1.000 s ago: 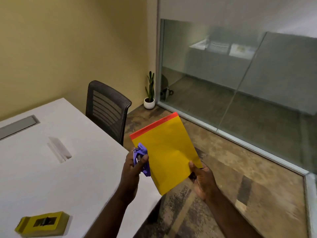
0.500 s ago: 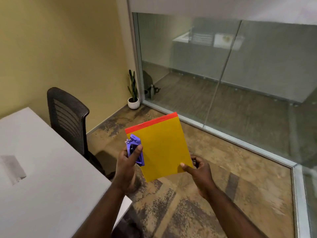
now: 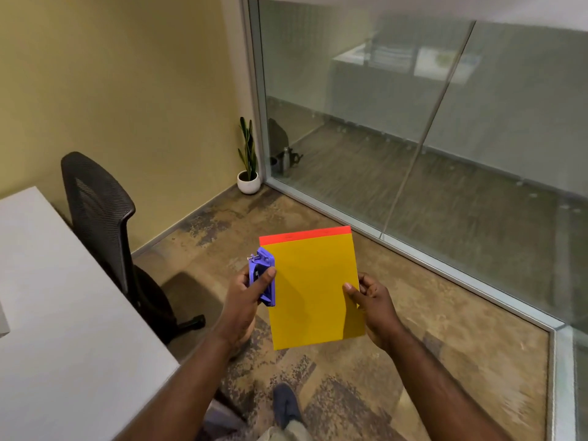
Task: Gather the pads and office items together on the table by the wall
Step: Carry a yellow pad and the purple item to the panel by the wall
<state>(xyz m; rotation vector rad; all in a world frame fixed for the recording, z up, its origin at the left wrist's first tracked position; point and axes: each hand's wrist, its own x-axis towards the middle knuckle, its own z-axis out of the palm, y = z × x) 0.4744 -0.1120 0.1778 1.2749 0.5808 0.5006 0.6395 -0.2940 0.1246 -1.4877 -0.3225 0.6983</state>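
A yellow pad (image 3: pixel 313 291) with a red top strip is held flat in front of me over the floor. My right hand (image 3: pixel 370 305) grips its right edge, thumb on top. My left hand (image 3: pixel 249 292) clasps a small purple stapler-like tool (image 3: pixel 262 275) against the pad's left edge. The white table (image 3: pixel 63 313) lies at the left, beside the yellow wall; only its near end shows.
A black mesh office chair (image 3: pixel 98 214) stands between the table and the wall. A potted plant (image 3: pixel 248 167) sits in the corner. A glass partition (image 3: pixel 413 138) runs along the right. My shoe (image 3: pixel 286 405) is on the patterned carpet below.
My view has swung right, away from the table, so the yellow item and paper on it have left the frame. The pad has turned more upright and square between my hands.
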